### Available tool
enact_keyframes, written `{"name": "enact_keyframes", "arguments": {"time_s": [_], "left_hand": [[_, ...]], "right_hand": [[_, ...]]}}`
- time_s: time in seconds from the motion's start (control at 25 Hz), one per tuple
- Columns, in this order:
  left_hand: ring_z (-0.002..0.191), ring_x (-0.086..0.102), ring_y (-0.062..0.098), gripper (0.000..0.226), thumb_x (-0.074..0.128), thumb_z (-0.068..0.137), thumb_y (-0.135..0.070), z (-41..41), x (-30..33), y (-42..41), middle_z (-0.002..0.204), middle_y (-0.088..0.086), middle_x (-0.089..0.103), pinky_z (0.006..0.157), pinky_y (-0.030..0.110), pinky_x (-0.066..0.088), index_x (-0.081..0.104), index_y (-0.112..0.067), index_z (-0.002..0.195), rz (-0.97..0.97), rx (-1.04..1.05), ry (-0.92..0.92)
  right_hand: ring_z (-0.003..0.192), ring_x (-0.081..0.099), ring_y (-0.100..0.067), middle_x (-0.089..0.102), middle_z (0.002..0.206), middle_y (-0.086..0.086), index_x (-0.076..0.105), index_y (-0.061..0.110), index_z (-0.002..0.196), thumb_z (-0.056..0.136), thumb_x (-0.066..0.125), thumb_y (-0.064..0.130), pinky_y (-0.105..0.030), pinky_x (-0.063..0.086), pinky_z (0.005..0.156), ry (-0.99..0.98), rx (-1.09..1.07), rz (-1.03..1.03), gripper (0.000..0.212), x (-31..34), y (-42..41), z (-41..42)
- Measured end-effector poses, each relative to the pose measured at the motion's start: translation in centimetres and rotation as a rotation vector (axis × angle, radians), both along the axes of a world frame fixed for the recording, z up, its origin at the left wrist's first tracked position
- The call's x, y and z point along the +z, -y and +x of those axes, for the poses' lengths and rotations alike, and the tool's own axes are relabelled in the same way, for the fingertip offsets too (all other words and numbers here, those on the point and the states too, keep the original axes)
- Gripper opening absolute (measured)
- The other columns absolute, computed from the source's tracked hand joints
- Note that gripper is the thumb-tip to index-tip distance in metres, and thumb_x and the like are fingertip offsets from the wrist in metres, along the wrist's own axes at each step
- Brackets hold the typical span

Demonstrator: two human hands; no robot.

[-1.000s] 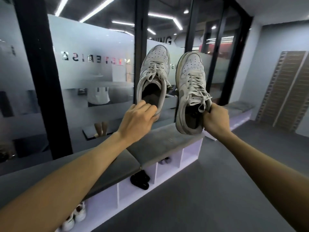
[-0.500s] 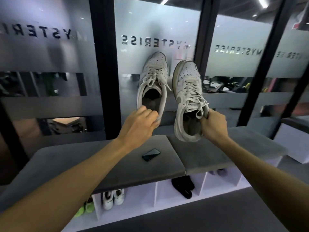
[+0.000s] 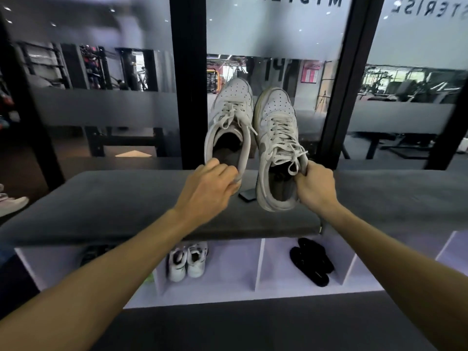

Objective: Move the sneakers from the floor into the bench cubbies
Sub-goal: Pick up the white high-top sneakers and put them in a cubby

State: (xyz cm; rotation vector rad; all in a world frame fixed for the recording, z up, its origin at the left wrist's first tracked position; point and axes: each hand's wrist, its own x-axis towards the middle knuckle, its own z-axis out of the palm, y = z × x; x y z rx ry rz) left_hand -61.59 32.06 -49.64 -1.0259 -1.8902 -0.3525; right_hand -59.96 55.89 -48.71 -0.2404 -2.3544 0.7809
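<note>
Two worn white sneakers hang in the air above the bench, toes pointing up and away. My left hand (image 3: pixel 211 188) grips the left sneaker (image 3: pixel 231 122) by its heel collar. My right hand (image 3: pixel 315 187) grips the right sneaker (image 3: pixel 277 138) at the side of its opening, by the laces. Below them runs the bench (image 3: pixel 114 206) with a grey cushion top and white cubbies (image 3: pixel 259 262). The cubby under my hands is divided in the middle by a white wall.
White sneakers (image 3: pixel 187 263) sit in the middle-left cubby and black slippers (image 3: pixel 311 260) in the one to its right. A dark phone (image 3: pixel 248 194) lies on the cushion under the held shoes. Glass wall with black posts (image 3: pixel 188 79) stands behind. Another shoe (image 3: pixel 12 202) shows at the left edge.
The view has swung left and closer to the bench, now facing the cubbies head-on. Both hands keep their grip on the sneakers, which hang slightly lower over the cushion.
</note>
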Motion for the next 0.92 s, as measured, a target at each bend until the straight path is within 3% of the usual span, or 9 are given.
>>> {"name": "enact_keyframes", "arguments": {"time_s": [0.2, 0.4, 0.6, 0.76, 0.92], "left_hand": [[0.066, 0.044, 0.024, 0.022, 0.052, 0.088, -0.02, 1.4, -13.3, 1.7, 0.065, 0.004, 0.052, 0.054, 0.039, 0.044, 0.051, -0.01, 0.069, -0.009, 0.021, 0.041], [0.064, 0.046, 0.022, 0.021, 0.052, 0.088, -0.021, 3.7, -23.2, 3.5, 0.066, 0.003, 0.053, 0.054, 0.033, 0.04, 0.051, -0.011, 0.07, -0.032, -0.003, 0.148], [0.066, 0.047, 0.022, 0.019, 0.05, 0.086, -0.02, 5.4, -30.0, 4.8, 0.067, 0.003, 0.055, 0.057, 0.031, 0.039, 0.053, -0.009, 0.07, -0.053, 0.062, 0.279], [0.068, 0.045, 0.019, 0.018, 0.051, 0.083, -0.021, 6.4, -34.3, 5.4, 0.066, 0.0, 0.053, 0.058, 0.027, 0.036, 0.051, -0.01, 0.069, -0.056, 0.075, 0.418], [0.067, 0.044, 0.018, 0.017, 0.055, 0.081, -0.021, 6.1, -37.4, 5.9, 0.066, -0.002, 0.051, 0.059, 0.026, 0.035, 0.047, -0.012, 0.069, -0.071, 0.071, 0.515]], "right_hand": [[0.072, 0.051, -0.033, 0.056, 0.072, -0.009, 0.048, 0.01, 0.069, 0.09, 0.05, 0.019, -0.033, 0.033, 0.063, 0.041, 0.024, -0.017, 0.023, -13.2, 1.5, 0.4], [0.071, 0.059, -0.035, 0.063, 0.075, -0.013, 0.047, 0.015, 0.065, 0.09, 0.048, 0.021, -0.036, 0.043, 0.062, 0.145, 0.05, -0.037, 0.025, -23.6, 3.7, 2.0], [0.066, 0.063, -0.037, 0.067, 0.07, -0.014, 0.053, 0.013, 0.066, 0.088, 0.046, 0.02, -0.042, 0.053, 0.066, 0.307, 0.05, -0.081, 0.024, -29.9, 6.0, 3.9], [0.066, 0.06, -0.035, 0.06, 0.062, -0.01, 0.049, 0.011, 0.061, 0.088, 0.048, 0.013, -0.036, 0.048, 0.06, 0.403, 0.088, -0.092, 0.027, -33.5, 6.8, 5.3], [0.048, 0.062, -0.03, 0.059, 0.045, -0.011, 0.049, 0.011, 0.054, 0.082, 0.046, 0.007, -0.024, 0.043, 0.046, 0.567, 0.116, -0.139, 0.028, -35.9, 6.8, 5.4]]}}
